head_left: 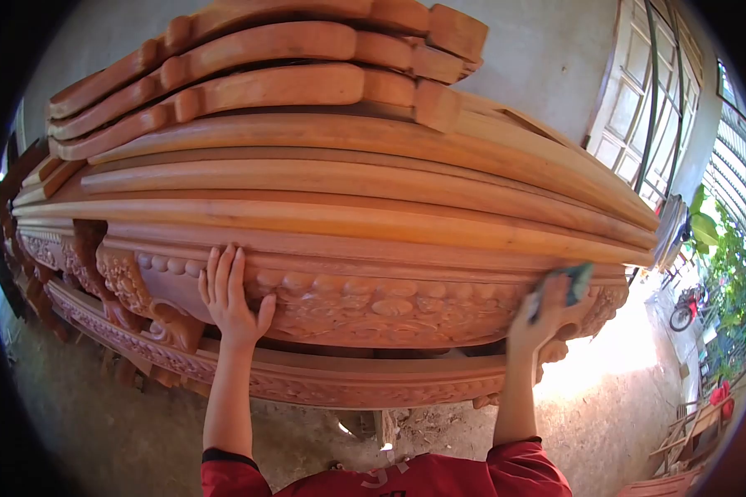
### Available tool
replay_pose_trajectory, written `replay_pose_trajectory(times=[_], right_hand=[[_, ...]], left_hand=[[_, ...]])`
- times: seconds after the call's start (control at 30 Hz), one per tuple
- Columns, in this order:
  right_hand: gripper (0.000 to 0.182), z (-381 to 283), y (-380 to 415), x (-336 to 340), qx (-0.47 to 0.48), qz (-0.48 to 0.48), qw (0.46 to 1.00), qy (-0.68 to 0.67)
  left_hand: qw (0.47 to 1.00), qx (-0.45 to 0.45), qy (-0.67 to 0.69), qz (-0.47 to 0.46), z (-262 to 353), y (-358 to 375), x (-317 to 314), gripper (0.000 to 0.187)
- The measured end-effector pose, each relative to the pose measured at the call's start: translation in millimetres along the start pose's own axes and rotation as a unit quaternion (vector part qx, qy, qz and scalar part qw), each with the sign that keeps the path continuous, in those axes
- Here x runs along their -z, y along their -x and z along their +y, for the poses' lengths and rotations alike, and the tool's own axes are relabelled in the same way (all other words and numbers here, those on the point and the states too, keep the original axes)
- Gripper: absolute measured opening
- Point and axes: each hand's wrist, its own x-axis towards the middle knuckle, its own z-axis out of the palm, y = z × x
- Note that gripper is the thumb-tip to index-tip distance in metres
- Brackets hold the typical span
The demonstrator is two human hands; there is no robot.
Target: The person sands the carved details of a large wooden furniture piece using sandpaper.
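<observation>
A long carved wooden panel (365,311) with beaded and floral relief stretches across in front of me. My left hand (230,298) rests flat against its upper left part, fingers spread and pointing up, with nothing in it. Toward the panel's right end, my right hand (545,311) is pressed on the carving and is slightly blurred. Its fingers hold a dark green sheet (578,283), which could be sandpaper or cloth. Much of the sheet is hidden under the hand.
Long moulded boards (307,178) are stacked above the panel, topped by several curved wooden pieces (282,87). Below lies another carved rail (323,381). A wall, a shuttered window (638,91) and a red motorbike (685,306) appear at the right. Wooden frames (688,435) stand lower right.
</observation>
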Motion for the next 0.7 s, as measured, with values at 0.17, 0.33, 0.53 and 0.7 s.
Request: replay_pose_trajectory(times=[0.17, 0.33, 0.53, 0.7], right_hand=[[0.044, 18, 5, 14, 0.153, -0.104, 0.982, -0.024], [0.036, 76, -18, 23, -0.019, 0.013, 1.0, 0.014], [0.039, 51, -18, 23, -0.097, 0.013, 0.995, -0.025], [0.042, 52, -13, 37, 0.138, -0.157, 0.976, -0.062]], left_hand=[[1.0, -0.004, 0.014, 0.011, 0, 1, -3, 0.062], [1.0, -0.003, 0.003, 0.011, 2, 1, -3, 0.062], [1.0, -0.018, 0.015, 0.019, 4, -2, -3, 0.064], [0.999, -0.028, 0.011, 0.017, 6, -3, -3, 0.066]])
